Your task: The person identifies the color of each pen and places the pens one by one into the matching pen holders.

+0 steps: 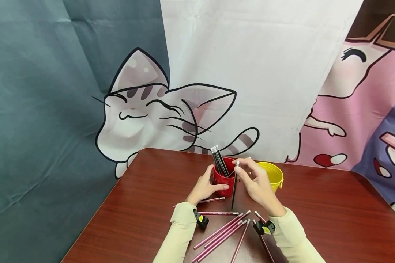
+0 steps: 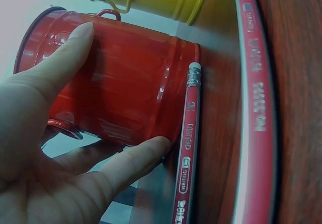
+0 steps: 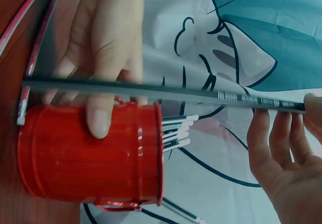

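A small red metal bucket (image 1: 223,187) stands on the table with several black pencils (image 1: 218,160) leaning in it, white eraser ends up. My left hand (image 1: 204,187) holds the bucket from the left, its thumb (image 2: 70,50) along the wall and fingers round the other side. With thumb and fingertips, my right hand (image 1: 257,182) pinches a single black pencil (image 3: 176,94) near its eraser end. That pencil hangs almost upright in front of the bucket's right side, its lower end pointing at the table.
Several pink-red pencils (image 1: 222,233) lie scattered on the brown table (image 1: 135,204) between the forearms. One red pencil (image 2: 187,143) lies close by the bucket's base. Behind my right hand is a yellow bucket (image 1: 275,175). A cartoon-print cloth (image 1: 266,73) hangs behind the table.
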Available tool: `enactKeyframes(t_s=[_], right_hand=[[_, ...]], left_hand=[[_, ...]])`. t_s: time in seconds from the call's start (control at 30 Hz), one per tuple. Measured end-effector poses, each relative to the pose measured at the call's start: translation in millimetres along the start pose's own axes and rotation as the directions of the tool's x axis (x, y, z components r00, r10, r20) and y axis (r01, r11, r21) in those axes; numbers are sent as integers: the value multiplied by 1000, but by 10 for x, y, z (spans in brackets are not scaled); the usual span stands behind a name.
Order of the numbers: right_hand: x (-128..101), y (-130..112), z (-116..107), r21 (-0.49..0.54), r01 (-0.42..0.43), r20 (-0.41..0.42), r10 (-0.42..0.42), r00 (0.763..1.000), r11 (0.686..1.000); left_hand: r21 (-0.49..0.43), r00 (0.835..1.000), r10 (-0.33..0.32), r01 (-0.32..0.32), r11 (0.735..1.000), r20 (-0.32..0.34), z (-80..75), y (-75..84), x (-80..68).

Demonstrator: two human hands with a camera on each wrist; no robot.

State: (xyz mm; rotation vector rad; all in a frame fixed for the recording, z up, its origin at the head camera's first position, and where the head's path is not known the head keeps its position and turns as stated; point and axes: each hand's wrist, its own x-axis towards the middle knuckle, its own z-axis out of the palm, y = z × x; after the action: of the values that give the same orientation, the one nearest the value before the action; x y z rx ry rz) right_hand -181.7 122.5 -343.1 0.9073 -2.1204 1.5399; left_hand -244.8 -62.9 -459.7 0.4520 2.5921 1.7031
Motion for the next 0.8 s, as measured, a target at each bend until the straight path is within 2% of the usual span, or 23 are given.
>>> enactKeyframes(t_s=[0.4,0.8], right_hand=[[210,-145,-1,4,-24,-24,24,999,1000],[360,-142,20,25,30,-88,-28,996,999]], left_hand=[[-26,1000,5,-5,1000,3,-15,6,10],[-28,1000,3,-3,1000,12,-15,-6,3]])
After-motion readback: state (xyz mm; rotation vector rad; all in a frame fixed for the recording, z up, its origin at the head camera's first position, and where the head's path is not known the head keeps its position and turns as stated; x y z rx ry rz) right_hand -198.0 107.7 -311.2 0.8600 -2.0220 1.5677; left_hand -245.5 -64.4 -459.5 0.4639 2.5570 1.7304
